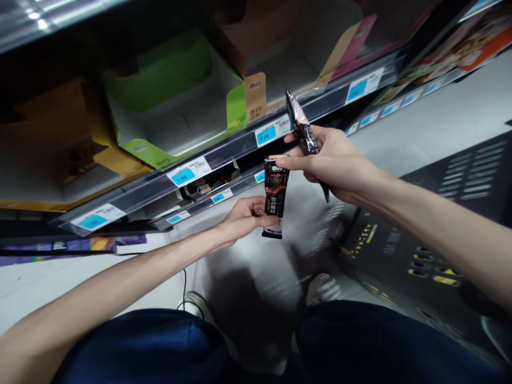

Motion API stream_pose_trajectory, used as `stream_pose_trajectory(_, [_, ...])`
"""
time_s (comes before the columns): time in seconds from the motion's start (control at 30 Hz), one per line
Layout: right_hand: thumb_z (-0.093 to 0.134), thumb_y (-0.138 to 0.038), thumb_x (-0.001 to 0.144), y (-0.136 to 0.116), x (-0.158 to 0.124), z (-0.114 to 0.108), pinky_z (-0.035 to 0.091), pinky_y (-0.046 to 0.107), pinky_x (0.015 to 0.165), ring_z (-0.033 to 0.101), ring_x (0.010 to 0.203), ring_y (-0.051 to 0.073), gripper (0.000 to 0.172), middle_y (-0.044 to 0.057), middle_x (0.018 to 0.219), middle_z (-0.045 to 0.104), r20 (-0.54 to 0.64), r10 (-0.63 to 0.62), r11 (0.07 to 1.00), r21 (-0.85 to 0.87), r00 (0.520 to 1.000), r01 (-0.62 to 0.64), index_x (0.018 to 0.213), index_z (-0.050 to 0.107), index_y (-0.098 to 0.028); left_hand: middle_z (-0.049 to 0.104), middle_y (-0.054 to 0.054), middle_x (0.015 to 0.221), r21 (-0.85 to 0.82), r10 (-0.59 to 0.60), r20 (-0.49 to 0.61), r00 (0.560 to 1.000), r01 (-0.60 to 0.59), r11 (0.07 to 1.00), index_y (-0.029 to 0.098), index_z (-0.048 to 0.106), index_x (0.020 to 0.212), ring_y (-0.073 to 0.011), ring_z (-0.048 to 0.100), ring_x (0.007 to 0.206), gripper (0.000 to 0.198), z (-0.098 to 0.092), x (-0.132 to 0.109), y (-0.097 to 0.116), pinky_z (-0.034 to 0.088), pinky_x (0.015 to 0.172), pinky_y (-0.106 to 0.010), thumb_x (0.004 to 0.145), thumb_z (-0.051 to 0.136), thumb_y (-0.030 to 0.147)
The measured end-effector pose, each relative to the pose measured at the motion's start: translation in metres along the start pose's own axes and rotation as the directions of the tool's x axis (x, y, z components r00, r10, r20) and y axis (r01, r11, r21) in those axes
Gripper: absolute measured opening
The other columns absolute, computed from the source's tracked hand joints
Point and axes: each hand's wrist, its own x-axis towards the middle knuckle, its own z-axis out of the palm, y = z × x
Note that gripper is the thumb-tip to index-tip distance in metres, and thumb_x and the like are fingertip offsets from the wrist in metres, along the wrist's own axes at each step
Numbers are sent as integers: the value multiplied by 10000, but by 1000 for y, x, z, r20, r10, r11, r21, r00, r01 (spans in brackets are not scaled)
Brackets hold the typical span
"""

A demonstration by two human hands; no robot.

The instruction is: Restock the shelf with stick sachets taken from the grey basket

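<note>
A person crouches before a store shelf [224,152], both hands raised in front of its lower tiers. The left hand [246,217] has its grip pinched on the bottom end of a dark packet [276,193], held upright just below the shelf edge. The right hand [334,160] touches the top end of that packet with its fingertips. The right grip is also closed around a second packet [302,124], whose upper end sticks up, tilted, past the fingers. Blue price tags [265,135] line the shelf rail. An open green box [168,96] sits on the shelf, up and left of the hands. Blue-clad knees [160,341] fill the foreground.
</note>
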Motion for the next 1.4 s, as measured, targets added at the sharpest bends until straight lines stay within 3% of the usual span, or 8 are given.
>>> stream_pose_trajectory(0.23, [866, -212, 594, 3, 3, -2, 242, 257, 382, 426, 475, 110, 403, 16, 701, 641, -14, -19, 1000, 24, 1000, 20, 908, 614, -235, 708, -56, 857, 30, 20, -20, 1000, -19, 999, 116, 702, 888, -149, 645, 772, 309, -4, -1, -2, 491, 769, -312, 653, 838, 263])
stream_pose_trajectory(0.5, [843, -200, 621, 3, 3, -3, 332, 277, 404, 506, 524, 141, 397, 39, 754, 662, -3, -24, 999, 26, 1000, 24, 943, 615, -243, 639, 1, 726, 57, 4, -48, 999, -1, 998, 123, 662, 797, -102, 582, 655, 356, -4, -2, -2, 447, 658, -268, 576, 889, 285])
stream_pose_trajectory(0.8, [838, -238, 639, 4, 2, -2, 417, 315, 438, 564, 568, 177, 390, 58, 771, 676, 6, -53, 998, -26, 999, 53, 950, 604, -244, 709, -40, 806, 21, -19, -19, 1000, 19, 1000, 122, 704, 863, -152, 660, 740, 312, -2, -2, 1, 492, 757, -315, 620, 857, 243])
stream_pose_trajectory(1.1, [842, -268, 637, 4, 3, -3, 422, 306, 439, 571, 582, 182, 385, 56, 751, 670, 7, -81, 995, -59, 997, 81, 949, 618, -237, 741, -81, 861, -19, -23, 50, 998, 24, 1000, 109, 727, 908, -186, 687, 788, 311, -3, -3, 0, 504, 817, -345, 659, 833, 263])
stream_pose_trajectory(1.3, [848, -270, 635, 2, 3, -3, 414, 308, 443, 541, 584, 166, 378, 54, 769, 669, -11, -67, 996, -52, 998, 66, 935, 621, -231, 665, -20, 828, -24, 33, -12, 999, -34, 999, 137, 689, 865, -114, 591, 718, 248, -7, 0, -2, 444, 727, -284, 663, 804, 222])
stream_pose_trajectory(1.4, [844, -252, 641, 1, 2, -1, 416, 307, 451, 540, 588, 162, 357, 53, 775, 670, -4, -73, 995, -66, 997, 73, 922, 626, -230, 627, -15, 870, -36, 30, -11, 999, -31, 999, 153, 660, 931, -105, 565, 752, 277, -7, 0, -2, 428, 714, -270, 686, 775, 212])
